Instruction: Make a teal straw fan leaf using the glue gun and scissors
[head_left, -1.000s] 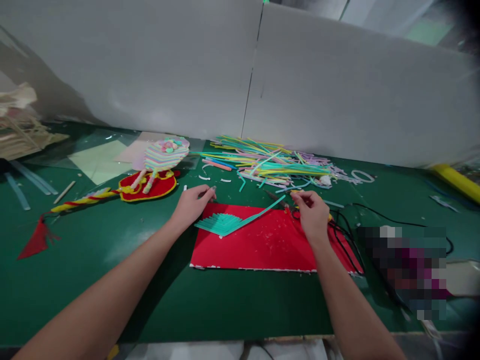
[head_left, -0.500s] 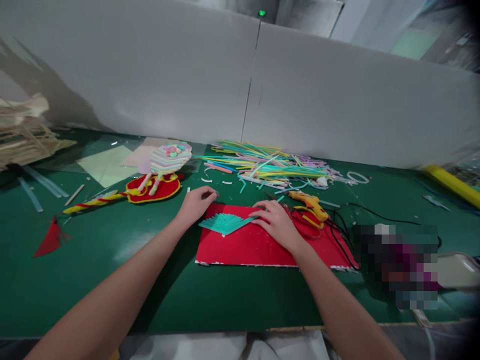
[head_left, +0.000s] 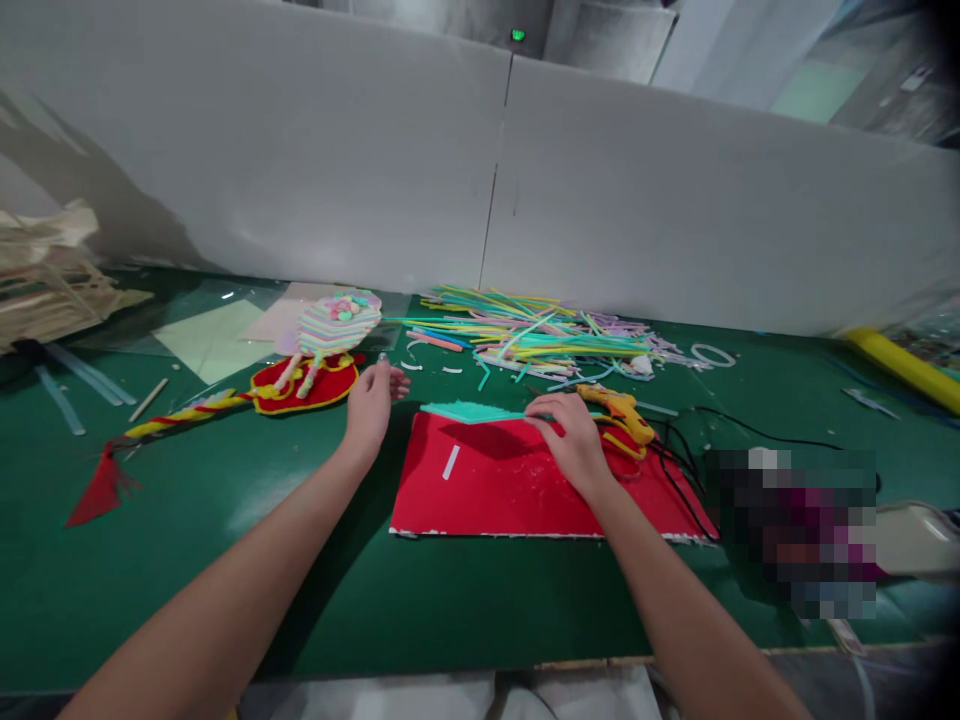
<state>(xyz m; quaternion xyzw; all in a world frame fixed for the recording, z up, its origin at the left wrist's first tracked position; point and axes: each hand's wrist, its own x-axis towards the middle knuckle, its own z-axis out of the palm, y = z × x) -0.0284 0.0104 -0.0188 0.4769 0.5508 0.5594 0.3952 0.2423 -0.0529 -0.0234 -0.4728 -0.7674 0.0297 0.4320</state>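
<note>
My right hand (head_left: 570,440) pinches the right end of a teal pointed piece (head_left: 472,412), which looks made of pipe cleaners laid side by side. That piece is raised and tilted over the back edge of a red board (head_left: 510,490). On the board's left part lies a short white strip (head_left: 451,463). My left hand (head_left: 371,405) is held off to the left of the board, fingers apart and nothing in it. Close behind it rests a round striped fuzzy piece (head_left: 341,325) on a red and yellow fan-shaped ornament (head_left: 307,385).
A pile of coloured pipe cleaners (head_left: 540,335) lies at the back. A yellow glue gun (head_left: 622,412) with a black cord (head_left: 682,480) sits at the board's right. A red tassel (head_left: 101,490) and clear glue sticks (head_left: 90,372) lie left. Behind stands a grey partition (head_left: 300,150).
The right hand has lifted and tilted the teal piece toward the board's back edge, uncovering the white strip. My left hand has come away from it, moving left and opening.
</note>
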